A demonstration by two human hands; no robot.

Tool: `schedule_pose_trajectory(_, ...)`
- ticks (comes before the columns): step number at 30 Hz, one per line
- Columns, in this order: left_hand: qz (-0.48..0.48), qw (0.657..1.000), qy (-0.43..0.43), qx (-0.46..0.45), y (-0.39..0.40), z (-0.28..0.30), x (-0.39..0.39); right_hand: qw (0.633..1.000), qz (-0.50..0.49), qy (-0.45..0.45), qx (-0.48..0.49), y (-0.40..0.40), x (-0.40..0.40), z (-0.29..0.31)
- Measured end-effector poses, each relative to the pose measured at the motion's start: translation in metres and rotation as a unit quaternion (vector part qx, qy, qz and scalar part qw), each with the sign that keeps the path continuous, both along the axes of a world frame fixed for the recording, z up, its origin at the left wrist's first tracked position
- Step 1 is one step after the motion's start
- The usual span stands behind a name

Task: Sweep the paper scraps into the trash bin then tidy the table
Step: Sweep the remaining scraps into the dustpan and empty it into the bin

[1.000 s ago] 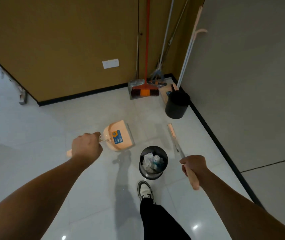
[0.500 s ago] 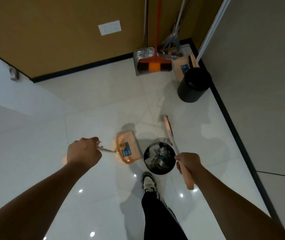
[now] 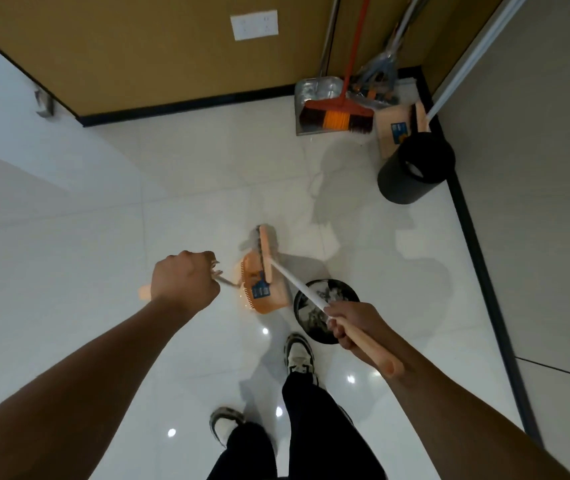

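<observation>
My left hand (image 3: 183, 280) grips the handle of an orange dustpan (image 3: 264, 296), which hangs low over the white floor just left of a small black trash bin (image 3: 314, 332). Crumpled white paper scraps (image 3: 334, 294) fill the bin. My right hand (image 3: 353, 325) grips the peach handle of a small broom. Its white shaft crosses the bin's rim, and the broom head (image 3: 267, 252) lies against the dustpan's far side. My shoes stand just behind the bin.
A taller black bin (image 3: 415, 169) stands in the far right corner by the wall. Beside it lean a metal dustpan (image 3: 314, 95), an orange-and-black broom (image 3: 335, 117), a mop and another peach dustpan (image 3: 394, 131). A black baseboard lines both walls.
My right hand has swung the broom head leftward from beside the bin onto the dustpan. The view has tilted down and both hands have come closer to the bin.
</observation>
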State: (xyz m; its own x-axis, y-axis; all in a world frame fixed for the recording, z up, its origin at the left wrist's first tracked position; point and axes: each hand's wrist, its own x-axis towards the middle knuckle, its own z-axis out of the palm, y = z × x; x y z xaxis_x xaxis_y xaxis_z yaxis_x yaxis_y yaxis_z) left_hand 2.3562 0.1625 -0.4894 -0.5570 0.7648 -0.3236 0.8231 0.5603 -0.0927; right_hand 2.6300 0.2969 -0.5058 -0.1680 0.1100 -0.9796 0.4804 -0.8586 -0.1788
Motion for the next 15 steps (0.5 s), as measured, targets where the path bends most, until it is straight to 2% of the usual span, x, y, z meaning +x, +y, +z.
schedule_pose_trajectory(4, -0.006, 1.0, -0.016, 0.005, -0.006, 0.001, -0.007, 0.994, 0.079, 0.001, 0.074, -0.017, -0.001, 0.008)
schedule_pose_trajectory(9, 0.028, 0.999, -0.041, -0.004, -0.042, 0.007, -0.016, 0.98, 0.09, -0.011, 0.177, -0.04, -0.009, 0.014)
schedule_pose_trajectory(12, 0.073, 0.995, -0.07, 0.0, -0.085, 0.011, -0.022, 0.974, 0.107, -0.021, 0.196, -0.053, -0.021, 0.021)
schedule_pose_trajectory(15, 0.149, 0.985, -0.088, 0.019, -0.143, 0.01, -0.023, 0.962, 0.167, -0.039, 0.213, -0.071, -0.04, 0.024)
